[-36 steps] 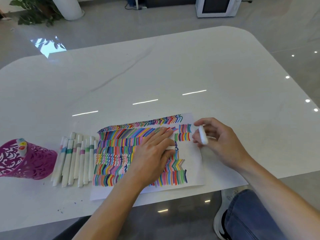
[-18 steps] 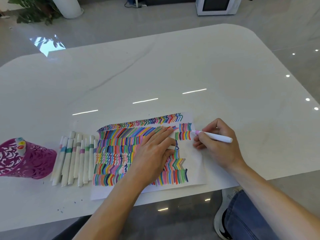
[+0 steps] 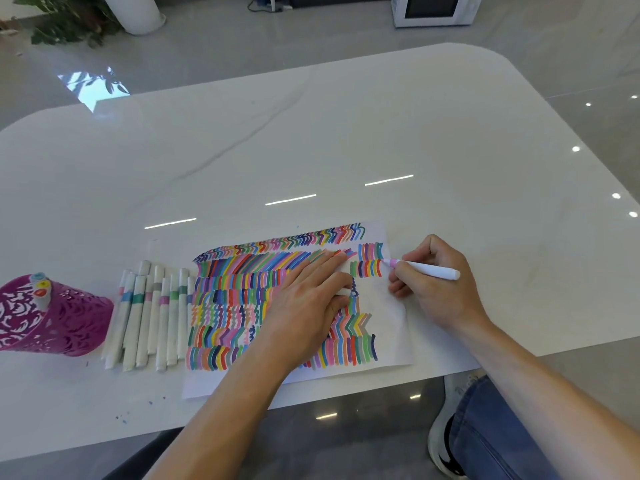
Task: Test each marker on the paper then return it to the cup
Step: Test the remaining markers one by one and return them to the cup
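Slim white plastic marker with a pink tip (image 3: 424, 270), round-barrelled and smooth, pinched in the curled fingers of the right hand (image 3: 438, 289); tip down on the right edge of the sheet, just past a short row of coloured strokes, barrel slanting away to the right. Thin white sheet of paper (image 3: 388, 317), slightly wrinkled near the right hand, crowded with rows of short curved and zigzag strokes in many colours; only a strip at its right side and its near margin left bare. Flat on the middle of that sheet, the left hand (image 3: 308, 303), fingers together and stretched out, palm down, with what looks like a small white cap (image 3: 343, 292) tucked under its thumb side. Left of the left hand, touching the paper's left edge, a row of white marker pens with coloured bands (image 3: 149, 317), lying side by side on the tabletop. Further left still, a magenta plastic cup with lacy cut-out walls (image 3: 69, 320), wider towards its rim, partly cut off by the frame edge; inside, one marker (image 3: 41, 289) standing, end-cap showing blue, yellow and red dots. Underneath everything, a glossy white marble-look table with rounded corners (image 3: 346, 140), faintly veined in grey and mirroring ceiling lights. Below the right hand's forearm, a denim-clad knee (image 3: 491, 434).
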Demonstrator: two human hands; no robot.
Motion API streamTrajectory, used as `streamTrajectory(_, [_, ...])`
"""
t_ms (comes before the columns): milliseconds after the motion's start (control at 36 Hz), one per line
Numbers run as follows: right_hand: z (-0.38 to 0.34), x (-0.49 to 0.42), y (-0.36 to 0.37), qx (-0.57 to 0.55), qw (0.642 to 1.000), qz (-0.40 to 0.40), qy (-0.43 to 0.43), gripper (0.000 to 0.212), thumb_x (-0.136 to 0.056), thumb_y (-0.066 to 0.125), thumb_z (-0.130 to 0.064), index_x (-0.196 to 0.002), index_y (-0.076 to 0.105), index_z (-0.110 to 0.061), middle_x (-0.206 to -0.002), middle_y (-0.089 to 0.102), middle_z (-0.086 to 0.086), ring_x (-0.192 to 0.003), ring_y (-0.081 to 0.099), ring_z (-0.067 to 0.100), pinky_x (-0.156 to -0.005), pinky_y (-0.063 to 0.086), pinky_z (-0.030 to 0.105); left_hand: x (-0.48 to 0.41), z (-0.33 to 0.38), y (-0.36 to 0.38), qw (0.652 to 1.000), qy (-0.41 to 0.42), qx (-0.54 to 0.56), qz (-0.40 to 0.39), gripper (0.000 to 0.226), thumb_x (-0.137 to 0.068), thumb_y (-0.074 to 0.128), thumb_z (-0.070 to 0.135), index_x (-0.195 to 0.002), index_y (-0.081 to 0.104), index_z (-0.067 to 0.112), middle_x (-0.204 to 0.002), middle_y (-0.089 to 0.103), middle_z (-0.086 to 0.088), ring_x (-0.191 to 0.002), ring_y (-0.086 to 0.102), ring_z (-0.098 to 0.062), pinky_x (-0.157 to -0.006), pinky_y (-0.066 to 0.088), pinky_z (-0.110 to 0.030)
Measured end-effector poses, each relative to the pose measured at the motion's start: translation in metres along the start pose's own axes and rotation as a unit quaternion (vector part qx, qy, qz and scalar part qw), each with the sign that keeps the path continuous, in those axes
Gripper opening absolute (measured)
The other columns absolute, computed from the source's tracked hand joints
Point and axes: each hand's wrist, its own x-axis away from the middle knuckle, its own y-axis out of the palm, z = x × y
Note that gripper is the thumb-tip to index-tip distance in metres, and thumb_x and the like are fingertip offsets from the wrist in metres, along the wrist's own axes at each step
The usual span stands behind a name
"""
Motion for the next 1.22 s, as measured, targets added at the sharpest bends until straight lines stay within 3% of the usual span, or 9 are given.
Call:
streamTrajectory(389, [-0.002,-0.002,-0.001,-0.007,1.0,-0.014,0.018,0.022,-0.086,0.076,-0.008,-0.078,0.057,0.001,-0.066,0.074,0.011,-0.057,0.071,0.031,-0.055,0.057,0.038,0.0,-0.001,-0.001,1.0,0.004,-0.011,-0.004,0.03,-0.102,0.043,0.04,-0.124,0.06,0.028,-0.156,0.041,0.008,-0.149,0.028,-0.012,-0.12,0.017,-0.028])
streamTrajectory(778, [-0.011,-0.001,0.0,-0.019,0.998,0.008,0.051,0.029,-0.081,0.071,-0.003,-0.064,0.048,-0.008,-0.055,0.068,0.012,-0.042,0.058,0.022,-0.038,0.037,0.019,0.0,0.0,-0.002,1.0,-0.001,-0.002,-0.006,0.031,-0.103,0.043,0.04,-0.127,0.058,0.029,-0.157,0.04,0.009,-0.15,0.025,-0.011,-0.122,0.017,-0.03])
streamTrajectory(972, [-0.016,-0.001,-0.003,-0.071,0.996,0.01,0.056,0.022,-0.085,0.064,0.0,-0.071,0.048,-0.006,-0.058,0.067,0.013,-0.044,0.055,0.024,-0.039,0.036,0.022,0.0,0.003,-0.005,0.999,-0.015,0.029,-0.007,0.026,-0.103,0.049,0.038,-0.125,0.059,0.03,-0.157,0.039,0.012,-0.15,0.023,-0.007,-0.122,0.014,-0.027])
streamTrajectory(1083, [-0.021,-0.003,-0.007,-0.131,0.99,0.025,0.053,0.016,-0.089,0.06,-0.002,-0.078,0.05,-0.008,-0.06,0.065,0.01,-0.047,0.051,0.024,-0.045,0.035,0.028,0.002,0.005,-0.007,0.999,-0.019,0.038,0.003,0.024,-0.101,0.054,0.036,-0.121,0.062,0.028,-0.152,0.045,0.011,-0.146,0.031,-0.009,-0.12,0.023,-0.031])
streamTrajectory(1222, [-0.036,-0.001,-0.004,-0.156,0.987,0.004,0.024,0.017,-0.08,0.073,-0.014,-0.088,0.059,-0.008,-0.064,0.063,0.008,-0.053,0.052,0.021,-0.048,0.041,0.029,0.003,0.012,-0.018,0.996,-0.058,0.064,0.004,0.026,-0.102,0.052,0.038,-0.123,0.062,0.028,-0.147,0.048,0.017,-0.137,0.036,-0.001,-0.11,0.02,-0.016])
